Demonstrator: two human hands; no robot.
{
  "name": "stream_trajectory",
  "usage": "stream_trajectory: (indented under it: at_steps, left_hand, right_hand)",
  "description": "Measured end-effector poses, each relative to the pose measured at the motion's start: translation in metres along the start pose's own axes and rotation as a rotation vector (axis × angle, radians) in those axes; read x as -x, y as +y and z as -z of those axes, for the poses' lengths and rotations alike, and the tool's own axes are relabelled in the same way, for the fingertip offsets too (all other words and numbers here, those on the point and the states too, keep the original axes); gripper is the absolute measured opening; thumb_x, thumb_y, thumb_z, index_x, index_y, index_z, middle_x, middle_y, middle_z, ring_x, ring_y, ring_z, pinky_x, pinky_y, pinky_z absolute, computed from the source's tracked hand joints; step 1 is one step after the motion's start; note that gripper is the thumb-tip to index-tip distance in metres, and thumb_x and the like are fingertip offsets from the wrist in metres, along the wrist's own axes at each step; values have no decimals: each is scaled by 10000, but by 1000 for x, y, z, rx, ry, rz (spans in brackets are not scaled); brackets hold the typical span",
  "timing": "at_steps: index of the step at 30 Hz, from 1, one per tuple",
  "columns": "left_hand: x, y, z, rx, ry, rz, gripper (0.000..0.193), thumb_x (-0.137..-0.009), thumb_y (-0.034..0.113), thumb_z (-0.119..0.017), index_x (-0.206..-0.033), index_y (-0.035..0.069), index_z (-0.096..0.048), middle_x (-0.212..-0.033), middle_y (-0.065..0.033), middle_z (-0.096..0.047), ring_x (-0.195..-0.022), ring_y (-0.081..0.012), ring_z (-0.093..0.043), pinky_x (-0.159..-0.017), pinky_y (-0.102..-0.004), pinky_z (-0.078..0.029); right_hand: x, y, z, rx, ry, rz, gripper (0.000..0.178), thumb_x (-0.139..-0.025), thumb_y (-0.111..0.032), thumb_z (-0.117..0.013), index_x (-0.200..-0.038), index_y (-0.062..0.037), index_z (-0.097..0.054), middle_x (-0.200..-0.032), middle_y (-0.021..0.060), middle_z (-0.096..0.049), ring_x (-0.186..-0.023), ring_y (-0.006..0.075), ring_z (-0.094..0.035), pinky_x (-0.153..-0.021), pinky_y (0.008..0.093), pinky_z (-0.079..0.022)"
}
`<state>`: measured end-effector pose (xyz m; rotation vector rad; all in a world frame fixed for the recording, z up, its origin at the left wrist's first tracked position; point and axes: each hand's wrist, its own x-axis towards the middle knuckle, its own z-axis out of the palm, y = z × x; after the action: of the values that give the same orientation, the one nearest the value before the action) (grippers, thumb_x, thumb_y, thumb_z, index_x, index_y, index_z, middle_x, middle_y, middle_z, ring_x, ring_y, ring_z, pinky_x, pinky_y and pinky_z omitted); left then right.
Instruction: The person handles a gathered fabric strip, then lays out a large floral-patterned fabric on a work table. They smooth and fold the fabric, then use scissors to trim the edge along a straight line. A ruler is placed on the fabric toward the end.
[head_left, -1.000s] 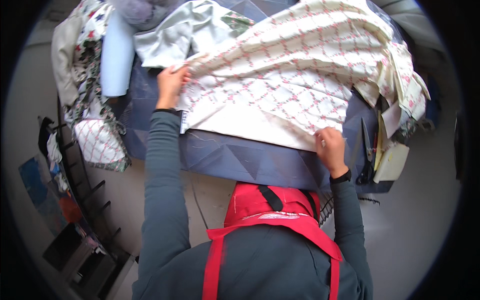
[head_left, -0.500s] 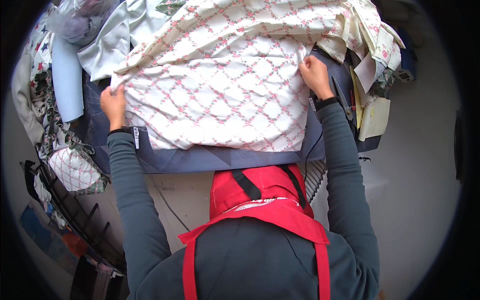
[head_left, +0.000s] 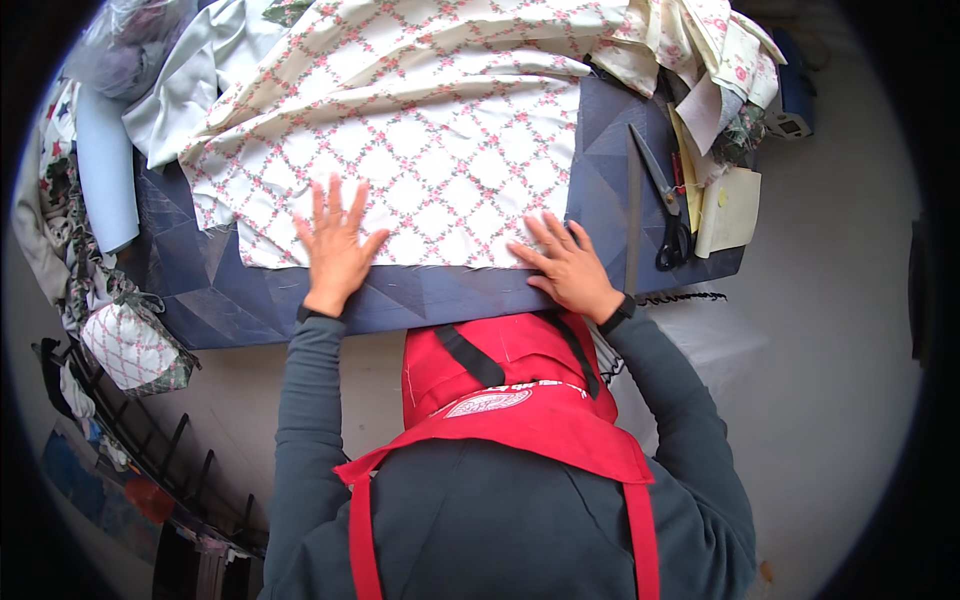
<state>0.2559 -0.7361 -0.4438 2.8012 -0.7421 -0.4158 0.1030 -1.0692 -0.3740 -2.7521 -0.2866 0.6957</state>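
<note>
A white fabric (head_left: 440,170) with a pink floral lattice print is spread over the table, its near part fairly flat and its far part lying in folds. My left hand (head_left: 338,245) rests palm down with fingers spread on the near left part of the cloth. At the near right corner my right hand (head_left: 572,265) lies flat, its fingers apart on the fabric's edge. Neither hand grips anything. Dark-handled scissors (head_left: 668,210) lie on the table to the right of my right hand, next to a long, thin grey strip (head_left: 633,215) that looks like a ruler.
The table has a dark blue geometric cover (head_left: 400,305). Printed fabric pieces (head_left: 735,60) and a cream card (head_left: 728,212) lie on its right end. At the left are a pale blue roll (head_left: 105,170), grey cloth (head_left: 205,75) and a hanging patterned pouch (head_left: 138,345).
Both hands have let go of the fabric's sides and come down nearer its front edge, now flat on it. The near part of the cloth lies smoother, and the scissors show fully.
</note>
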Motion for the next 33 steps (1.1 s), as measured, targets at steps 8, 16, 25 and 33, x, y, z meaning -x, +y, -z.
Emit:
stream_trajectory:
  at_steps: [8,16,25,33]
  left_hand:
    - [1,73,-21,142,61,101,833,-920,541,-601,-1587,212,-226,-1652,-184,-95,-1518,-404,-72,-1118,-714,-105]
    - [29,281,-52,203,-154,19,797,-874,503,-665,-1519,130,-382,-1637,-198,-165,-1510,-407,-127,-1086,-736,-142]
    - [-44,435,-87,224,316,188,339,-690,219,-738,-879,11,-549,-873,-153,-553,-841,-304,-579,-708,-406,-516]
    - [21,396,-96,150,217,331,198,-761,101,-684,-838,57,-506,-823,-103,-548,-808,-277,-602,-636,-383,-534]
  right_hand:
    - [93,133,10,0,619,-489,517,-815,-105,-703,-1284,23,-526,-1257,227,-531,-1176,420,-517,-1016,462,-427]
    - [120,193,-16,-5,590,-407,614,-801,-80,-718,-1350,16,-459,-1239,241,-466,-1151,425,-476,-1007,478,-400]
    - [150,195,-30,-258,566,-302,595,-823,-99,-712,-1324,68,-436,-1210,256,-508,-1145,432,-493,-996,474,-417]
    - [155,231,-38,-339,395,-397,333,-793,-82,-731,-1037,14,-526,-848,211,-596,-803,382,-607,-732,434,-482]
